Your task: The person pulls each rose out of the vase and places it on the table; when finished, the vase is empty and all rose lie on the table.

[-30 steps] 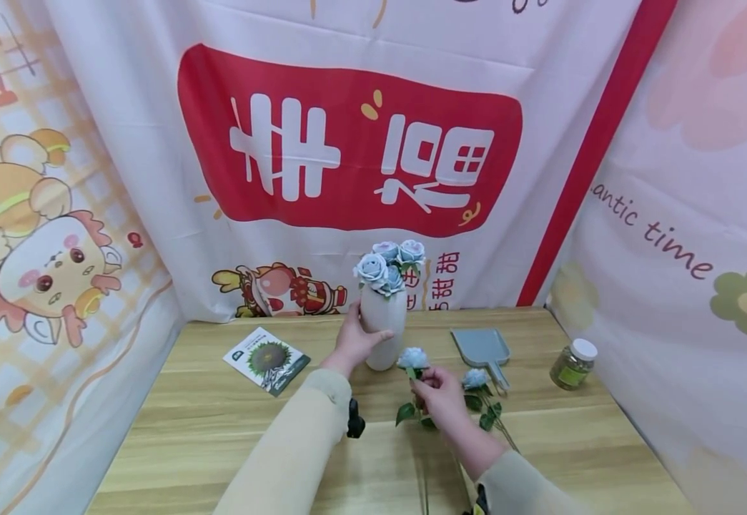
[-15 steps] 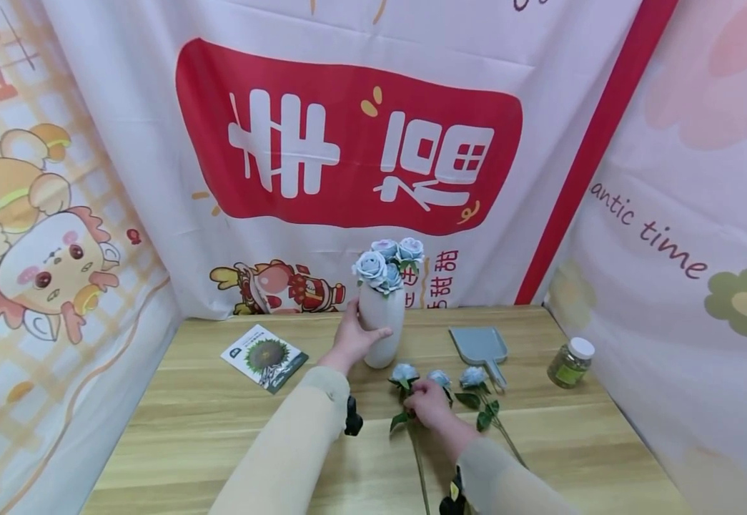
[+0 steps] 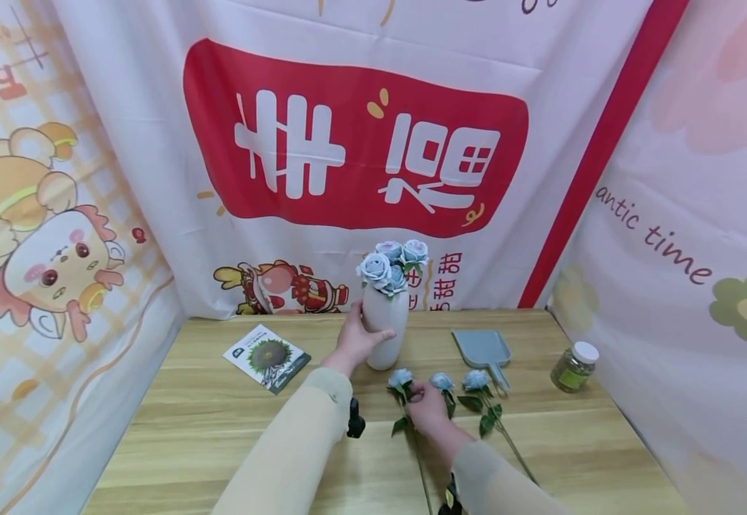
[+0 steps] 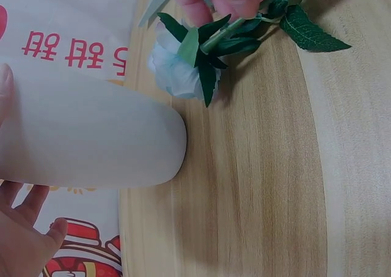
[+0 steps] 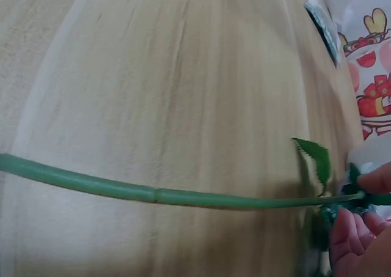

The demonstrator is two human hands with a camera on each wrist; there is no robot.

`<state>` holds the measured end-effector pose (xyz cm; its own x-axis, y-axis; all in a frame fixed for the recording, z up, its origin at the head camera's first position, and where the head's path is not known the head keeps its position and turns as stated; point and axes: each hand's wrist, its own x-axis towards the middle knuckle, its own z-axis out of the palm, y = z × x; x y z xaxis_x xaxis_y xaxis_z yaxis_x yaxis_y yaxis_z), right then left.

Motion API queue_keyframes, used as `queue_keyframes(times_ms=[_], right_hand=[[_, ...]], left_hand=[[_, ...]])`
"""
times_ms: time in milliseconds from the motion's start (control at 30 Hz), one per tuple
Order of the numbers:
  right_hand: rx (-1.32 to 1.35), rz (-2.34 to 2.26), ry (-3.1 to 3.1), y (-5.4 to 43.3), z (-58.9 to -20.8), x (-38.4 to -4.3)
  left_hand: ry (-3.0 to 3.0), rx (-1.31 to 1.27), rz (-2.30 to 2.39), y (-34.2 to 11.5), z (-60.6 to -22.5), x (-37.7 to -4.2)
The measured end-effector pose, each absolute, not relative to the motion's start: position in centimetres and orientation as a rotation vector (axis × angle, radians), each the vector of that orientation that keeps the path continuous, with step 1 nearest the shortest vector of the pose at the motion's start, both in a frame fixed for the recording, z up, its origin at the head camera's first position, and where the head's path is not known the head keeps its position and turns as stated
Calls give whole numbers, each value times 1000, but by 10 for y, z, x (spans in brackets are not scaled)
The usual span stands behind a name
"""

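Note:
My left hand (image 3: 357, 339) grips a white vase (image 3: 388, 330) from its left side, thumb across the front. Several pale blue artificial roses (image 3: 391, 266) stand in the vase mouth. In front of the vase, my right hand (image 3: 429, 409) pinches another blue rose (image 3: 401, 378) just below its head. That rose's green stem (image 5: 208, 198) runs back toward me across the right wrist view. The left wrist view shows its bloom (image 4: 182, 69) close to the vase base. Two more roses lie right of my hand: one nearest it (image 3: 442, 381), one farther right (image 3: 476, 380).
A grey dustpan (image 3: 484, 347) lies behind the loose roses. A jar with a white lid (image 3: 575, 366) stands at the table's right. On the left lies a printed packet (image 3: 267, 357). Printed cloth (image 3: 360, 143) hangs behind the wooden table (image 3: 219, 443).
My right hand has moved the held rose left and down toward the table, uncovering the rose beside it. My left hand has stayed on the vase.

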<state>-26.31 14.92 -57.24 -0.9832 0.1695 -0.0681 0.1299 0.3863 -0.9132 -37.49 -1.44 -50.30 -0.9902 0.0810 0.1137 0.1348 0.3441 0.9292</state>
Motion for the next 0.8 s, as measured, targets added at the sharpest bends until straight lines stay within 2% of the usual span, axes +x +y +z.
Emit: queue_keyframes(times_ms=[133,267,467,800], right_hand=[[-319,1690,-2539,147,-552,-273],[-301,1769,-2460,149,-517,-297],[-108,1780,-2528,154,-473,-333],[0,1904,-2555,141,-469,-354]], left_hand=[[-2552,-208,-1747,-15,-504,-374],[-2544,-213,-1740,-15,-504,-376],[-2564,-210,-1739,-18,-504,-378],[-2620,-332,-1775,-31,-496,-371]])
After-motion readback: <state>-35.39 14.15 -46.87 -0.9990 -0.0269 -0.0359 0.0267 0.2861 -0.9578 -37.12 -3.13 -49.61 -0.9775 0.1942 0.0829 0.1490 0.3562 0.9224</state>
